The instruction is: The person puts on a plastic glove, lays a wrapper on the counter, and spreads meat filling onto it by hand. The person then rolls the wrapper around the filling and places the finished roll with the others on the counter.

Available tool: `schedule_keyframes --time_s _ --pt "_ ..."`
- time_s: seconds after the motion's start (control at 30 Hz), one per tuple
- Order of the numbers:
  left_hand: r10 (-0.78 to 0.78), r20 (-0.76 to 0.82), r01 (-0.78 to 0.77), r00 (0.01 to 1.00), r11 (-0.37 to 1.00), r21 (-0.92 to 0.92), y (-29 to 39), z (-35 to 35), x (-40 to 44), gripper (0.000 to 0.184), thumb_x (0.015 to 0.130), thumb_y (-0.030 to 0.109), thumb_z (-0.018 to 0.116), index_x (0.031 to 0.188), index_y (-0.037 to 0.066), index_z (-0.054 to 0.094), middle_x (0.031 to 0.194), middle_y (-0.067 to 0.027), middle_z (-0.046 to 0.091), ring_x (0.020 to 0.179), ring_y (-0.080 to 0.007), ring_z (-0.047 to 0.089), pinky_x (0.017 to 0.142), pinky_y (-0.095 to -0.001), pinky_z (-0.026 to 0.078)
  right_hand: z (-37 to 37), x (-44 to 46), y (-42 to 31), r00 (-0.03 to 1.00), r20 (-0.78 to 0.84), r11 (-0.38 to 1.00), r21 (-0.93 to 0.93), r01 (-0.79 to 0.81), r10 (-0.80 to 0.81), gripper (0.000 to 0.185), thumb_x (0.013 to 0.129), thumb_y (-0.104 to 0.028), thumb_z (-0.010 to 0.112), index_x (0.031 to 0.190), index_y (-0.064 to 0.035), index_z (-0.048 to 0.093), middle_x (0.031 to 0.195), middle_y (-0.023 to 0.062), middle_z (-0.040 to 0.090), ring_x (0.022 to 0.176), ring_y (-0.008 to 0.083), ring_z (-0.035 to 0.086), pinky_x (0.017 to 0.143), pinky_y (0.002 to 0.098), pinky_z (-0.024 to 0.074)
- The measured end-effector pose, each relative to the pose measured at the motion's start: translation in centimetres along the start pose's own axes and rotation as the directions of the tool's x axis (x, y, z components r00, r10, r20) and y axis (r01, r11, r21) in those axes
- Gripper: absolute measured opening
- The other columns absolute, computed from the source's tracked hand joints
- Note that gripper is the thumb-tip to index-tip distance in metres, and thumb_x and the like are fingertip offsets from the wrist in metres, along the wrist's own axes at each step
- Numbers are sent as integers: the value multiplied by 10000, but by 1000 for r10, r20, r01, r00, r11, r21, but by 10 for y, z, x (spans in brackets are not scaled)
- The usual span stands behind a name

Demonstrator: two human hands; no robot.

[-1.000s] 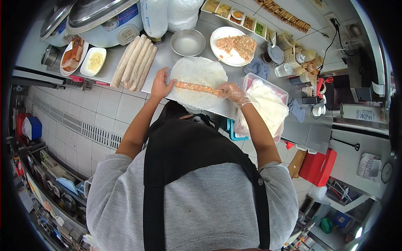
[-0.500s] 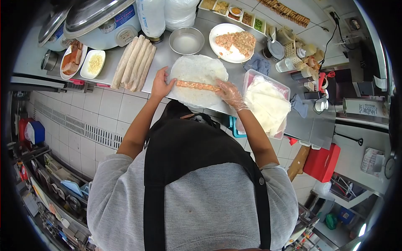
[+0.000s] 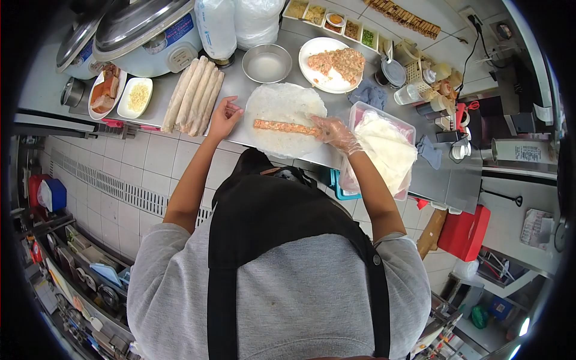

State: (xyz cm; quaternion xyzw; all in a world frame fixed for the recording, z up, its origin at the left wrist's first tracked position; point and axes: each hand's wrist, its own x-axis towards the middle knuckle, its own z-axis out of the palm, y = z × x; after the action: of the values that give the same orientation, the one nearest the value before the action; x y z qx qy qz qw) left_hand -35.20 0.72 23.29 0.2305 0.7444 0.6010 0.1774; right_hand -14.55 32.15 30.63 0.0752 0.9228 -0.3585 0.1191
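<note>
A round, thin white wrapper (image 3: 285, 99) lies flat on the steel counter in front of me. Across it runs a strip of orange-pink minced filling (image 3: 282, 126). My right hand (image 3: 339, 135), in a clear plastic glove, has its bent fingers around the strip's right end. Just left of the wrapper, apart from it, my bare left hand (image 3: 225, 117) is held with its fingers loosely bent and separated, holding nothing. Beyond the wrapper, a white plate (image 3: 327, 83) carries more minced filling (image 3: 337, 62). Stacked wrappers (image 3: 382, 150) fill a clear plastic tub (image 3: 410, 127) on the right.
Several long pale rolls (image 3: 193, 96) lie left of my left hand. A metal bowl (image 3: 267, 63) stands behind the wrapper. Farther left are a dish of shreds (image 3: 137, 98), a dish of meat pieces (image 3: 105, 96) and rice cookers (image 3: 147, 36). A blue cloth (image 3: 368, 93) lies near the tub.
My left hand has moved left, off the wrapper's edge. My right hand stays at the right end of the filling strip, shifted slightly right.
</note>
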Motion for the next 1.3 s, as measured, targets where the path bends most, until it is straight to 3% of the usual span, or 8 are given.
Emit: schedule_keyframes --time_s 0.07,0.13,0.37,0.57,0.7,0.93,1.13,1.3 --pt "7 -46 -8 999 1000 -12 10 1 -8 477 840 104 711 1270 41 514 912 -28 586 699 -57 518 645 -209 455 -11 6 -1 999 6 988 -146 -50 51 645 747 -210 744 1353 -154 532 1259 170 582 1185 329 506 1040 408 381" --pt "20 -64 -22 998 999 -27 13 1 -18 470 844 99 705 1271 44 515 921 -27 588 709 -58 521 649 -207 453 -27 27 15 975 -144 928 -358 108 -169 604 804 -286 704 1354 -114 521 1347 154 536 1250 316 468 1083 412 339" --pt "-16 -135 1 991 994 -113 23 5 -61 440 866 89 684 1271 47 518 942 -27 593 743 -63 538 675 -210 450 -50 110 26 975 -207 936 -353 3 -81 592 863 -391 622 1340 -58 514 1401 139 491 1296 304 435 1118 372 295" --pt "-33 -276 -1 961 992 -125 15 -10 -88 428 875 90 677 1270 49 518 933 -19 595 754 -66 540 679 -214 451 -61 142 11 994 6 912 -400 -96 108 418 870 -395 586 1100 -55 666 1100 131 685 1044 288 631 918 401 465" --pt "-91 -323 54 942 991 -124 11 -19 -107 385 872 85 678 1234 51 554 924 -18 607 769 -67 544 677 -219 455 -69 126 -23 986 -57 982 -97 -160 155 302 879 -339 601 1013 -91 710 981 118 710 890 252 678 826 386 507" --pt "-77 -312 96 947 994 46 6 10 -89 270 830 97 725 1083 26 663 902 -55 669 773 -92 612 689 -233 499 49 129 -63 915 113 919 134 372 -387 255 870 -203 624 1087 -84 686 1083 154 684 986 264 653 897 361 495" --pt "-36 -216 67 976 988 140 15 46 -45 246 782 91 762 997 -5 694 858 -113 687 722 -141 647 671 -268 535 87 113 -108 998 59 897 442 -7 -22 196 856 -51 605 1033 -34 688 978 135 702 869 135 655 780 272 528" --pt "17 -210 19 977 985 169 13 57 -37 197 754 86 772 916 -9 715 825 -142 686 670 -201 648 636 -297 534 87 121 -78 963 -176 942 229 244 -206 157 840 -78 643 981 -20 682 902 86 701 837 127 646 759 291 522"
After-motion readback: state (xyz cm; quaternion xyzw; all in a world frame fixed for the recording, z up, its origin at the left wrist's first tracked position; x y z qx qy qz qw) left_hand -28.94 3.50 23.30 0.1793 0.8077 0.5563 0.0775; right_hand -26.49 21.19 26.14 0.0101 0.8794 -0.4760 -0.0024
